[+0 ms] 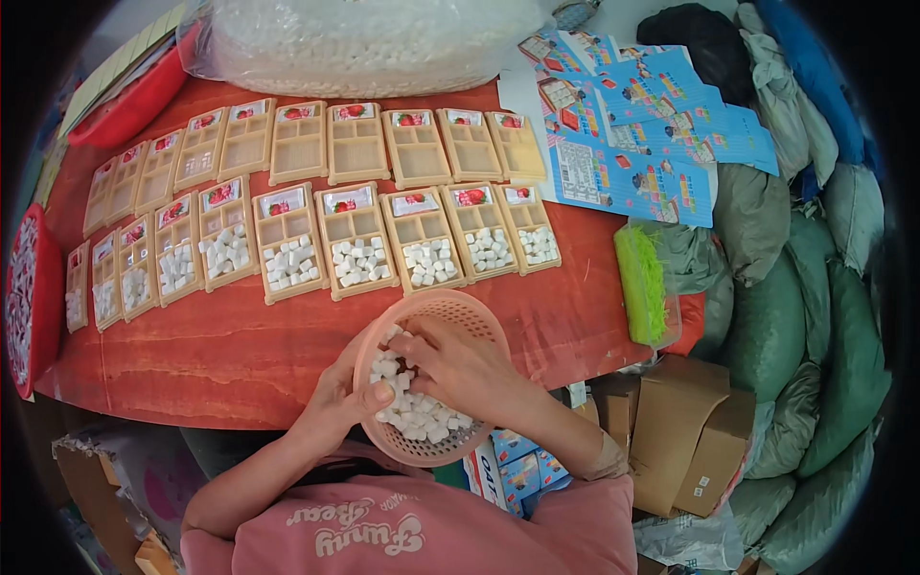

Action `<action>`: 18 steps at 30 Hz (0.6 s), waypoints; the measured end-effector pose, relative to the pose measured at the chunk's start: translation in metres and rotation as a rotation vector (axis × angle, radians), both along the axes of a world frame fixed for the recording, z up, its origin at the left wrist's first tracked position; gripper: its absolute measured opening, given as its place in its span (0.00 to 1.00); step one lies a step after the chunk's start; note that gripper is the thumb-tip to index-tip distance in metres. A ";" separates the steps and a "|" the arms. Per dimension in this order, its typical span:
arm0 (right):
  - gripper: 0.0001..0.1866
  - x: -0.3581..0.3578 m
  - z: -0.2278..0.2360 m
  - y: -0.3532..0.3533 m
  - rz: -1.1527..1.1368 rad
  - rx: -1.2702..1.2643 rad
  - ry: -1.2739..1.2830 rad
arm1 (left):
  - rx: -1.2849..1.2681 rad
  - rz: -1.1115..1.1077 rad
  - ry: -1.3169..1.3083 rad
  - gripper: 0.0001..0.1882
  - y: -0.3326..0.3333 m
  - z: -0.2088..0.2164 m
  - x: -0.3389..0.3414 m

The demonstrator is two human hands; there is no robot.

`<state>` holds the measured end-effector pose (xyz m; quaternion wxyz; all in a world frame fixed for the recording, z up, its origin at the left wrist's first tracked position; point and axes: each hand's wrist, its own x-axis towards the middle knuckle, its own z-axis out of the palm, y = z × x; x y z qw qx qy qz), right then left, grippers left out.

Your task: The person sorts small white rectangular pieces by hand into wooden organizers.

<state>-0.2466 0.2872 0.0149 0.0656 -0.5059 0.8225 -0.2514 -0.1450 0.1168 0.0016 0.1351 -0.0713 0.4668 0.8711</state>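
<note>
Basket (482, 328), round pink perforated plastic: left hand (343, 391) grips rim; right hand (467, 369) among small white cubes (427, 418), hold indeterminable.

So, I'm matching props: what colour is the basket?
The basket is pale pink, clearest in the head view.

Smooth plastic basket (482, 324), matt cubes (426, 419), smooth plastic trays (419, 166), glossy plastic bag (364, 53), matt cardboard box (671, 431)

Pink perforated basket (484, 321), seemingly tilted, small white chunks (424, 417) loosely heaped inside
</note>
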 end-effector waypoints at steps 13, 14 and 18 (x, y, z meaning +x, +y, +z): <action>0.17 -0.014 0.009 0.016 -0.003 -0.125 -0.134 | -0.006 0.035 -0.032 0.45 0.005 0.007 -0.006; 0.18 -0.015 0.012 0.017 -0.003 -0.132 -0.136 | -0.007 0.038 -0.032 0.45 0.005 0.007 -0.006; 0.18 -0.023 0.013 0.026 0.123 0.054 -0.097 | 0.001 0.037 -0.025 0.44 0.007 0.006 -0.007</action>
